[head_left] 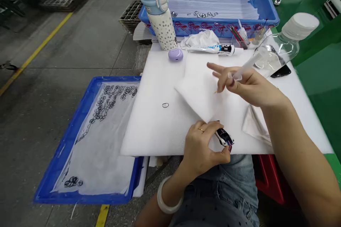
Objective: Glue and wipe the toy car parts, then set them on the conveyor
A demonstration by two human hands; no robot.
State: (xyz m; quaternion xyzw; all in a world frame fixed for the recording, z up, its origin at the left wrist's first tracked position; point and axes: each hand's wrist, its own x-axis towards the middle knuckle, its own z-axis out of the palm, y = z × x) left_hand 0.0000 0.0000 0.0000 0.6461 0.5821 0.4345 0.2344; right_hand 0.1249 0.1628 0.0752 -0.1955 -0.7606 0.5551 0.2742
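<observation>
My left hand (204,145), with a ring on one finger, grips a small black and white toy car (224,137) between thumb and fingers at the table's front edge. My right hand (243,83) is raised over the table, above and to the right of the car. Between its thumb and fingers it pinches a translucent syringe-like tube (249,66), which slants up to the right. Under the hands lies a white foam sheet (198,94). One thin dark ring-shaped piece (165,105) rests on the white table top (151,127), left of the sheet.
A spotted bottle (162,25), purple case (175,55), glue tube (213,49) and clear bottle (282,51) stand or lie at the back. Behind is a blue bin (210,25). A blue tray (89,198) with dark rings sits left. A folded cloth (255,126) lies right.
</observation>
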